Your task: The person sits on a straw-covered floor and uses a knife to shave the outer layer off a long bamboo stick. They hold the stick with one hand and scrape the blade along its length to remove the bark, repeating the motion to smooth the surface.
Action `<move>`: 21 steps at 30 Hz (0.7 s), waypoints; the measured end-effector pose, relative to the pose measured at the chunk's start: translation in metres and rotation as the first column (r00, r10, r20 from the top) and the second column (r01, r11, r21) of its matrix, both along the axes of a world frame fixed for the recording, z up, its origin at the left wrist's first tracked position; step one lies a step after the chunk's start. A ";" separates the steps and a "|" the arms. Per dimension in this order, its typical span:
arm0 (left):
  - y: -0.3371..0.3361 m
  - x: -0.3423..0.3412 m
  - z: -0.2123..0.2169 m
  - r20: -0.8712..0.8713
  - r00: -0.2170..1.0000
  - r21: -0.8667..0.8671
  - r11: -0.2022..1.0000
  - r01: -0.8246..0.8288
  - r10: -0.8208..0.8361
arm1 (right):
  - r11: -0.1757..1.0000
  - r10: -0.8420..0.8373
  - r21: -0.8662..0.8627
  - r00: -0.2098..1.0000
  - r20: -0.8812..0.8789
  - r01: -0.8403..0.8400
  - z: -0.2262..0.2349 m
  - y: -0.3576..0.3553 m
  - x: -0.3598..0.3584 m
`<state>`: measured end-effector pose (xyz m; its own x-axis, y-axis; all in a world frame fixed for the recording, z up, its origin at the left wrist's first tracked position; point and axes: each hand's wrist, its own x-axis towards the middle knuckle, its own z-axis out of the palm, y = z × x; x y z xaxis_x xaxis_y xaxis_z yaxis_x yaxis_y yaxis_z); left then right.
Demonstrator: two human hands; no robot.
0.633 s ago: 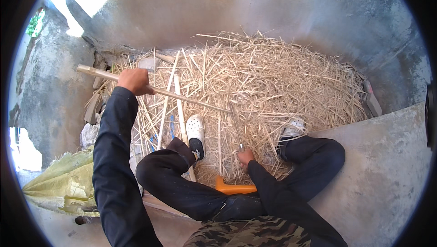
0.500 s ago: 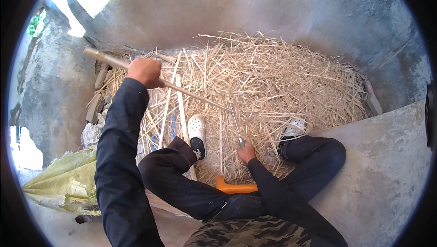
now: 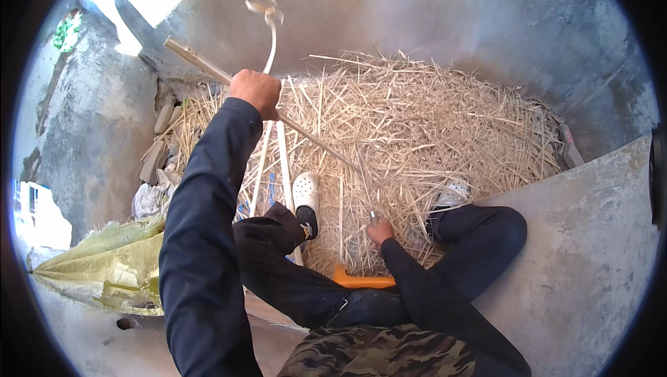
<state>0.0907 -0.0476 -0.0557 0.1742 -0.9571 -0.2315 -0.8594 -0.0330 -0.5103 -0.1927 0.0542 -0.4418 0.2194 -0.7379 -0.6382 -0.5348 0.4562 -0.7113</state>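
My left hand (image 3: 256,92) is closed around a long, thin bamboo stick (image 3: 317,144) that slants from the upper left down toward my right hand. A pale curled shaving (image 3: 272,42) rises above my left fist, its tip blurred. Between my feet, my right hand (image 3: 380,232) grips a knife by its handle. The slim knife blade (image 3: 367,191) points away from me, and the stick's lower end meets it or passes very near; contact cannot be made out.
A heap of straw-coloured shavings (image 3: 431,120) spreads around my pale clogs (image 3: 306,191) toward a concrete wall (image 3: 417,9). Long pale strips (image 3: 284,162) lie by my left foot. A yellow woven sack (image 3: 118,266) is at left. Part of an orange seat (image 3: 361,281) shows beneath me.
My left hand has moved right and slightly away from me, bringing the stick along. The curled shaving now stands up above that hand. My right hand and knife have barely shifted.
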 end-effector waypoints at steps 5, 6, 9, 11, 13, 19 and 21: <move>-0.015 -0.018 0.001 -0.021 0.998 -0.030 0.997 0.066 -0.067 | 0.943 0.030 -0.327 0.995 -0.092 -0.058 -0.047 0.003 -0.005; -0.016 -0.021 0.001 -0.022 0.998 -0.030 0.997 0.066 -0.067 | 0.955 0.002 -0.293 0.991 -0.134 -0.042 -0.056 0.004 -0.010; -0.009 -0.008 0.004 0.026 0.999 -0.037 0.999 0.018 -0.017 | 0.990 -0.020 0.134 0.995 -0.103 0.034 -0.044 0.008 -0.009; -0.012 -0.008 -0.003 0.025 1.000 -0.059 0.998 0.012 -0.011 | 0.995 -0.008 0.102 0.997 -0.078 0.016 -0.055 0.004 -0.022; -0.008 0.000 -0.006 0.015 0.999 0.012 0.999 -0.039 0.038 | 0.998 0.026 -0.063 1.000 0.014 -0.025 -0.049 0.001 -0.011; 0.010 0.031 -0.013 -0.053 0.994 0.040 0.995 -0.093 0.095 | 0.918 -0.068 -0.373 0.981 0.182 0.133 0.008 -0.003 0.016; 0.019 0.042 -0.015 -0.061 0.991 0.039 0.993 -0.114 0.116 | 0.971 -0.028 -0.237 0.999 0.022 0.033 -0.015 0.010 0.004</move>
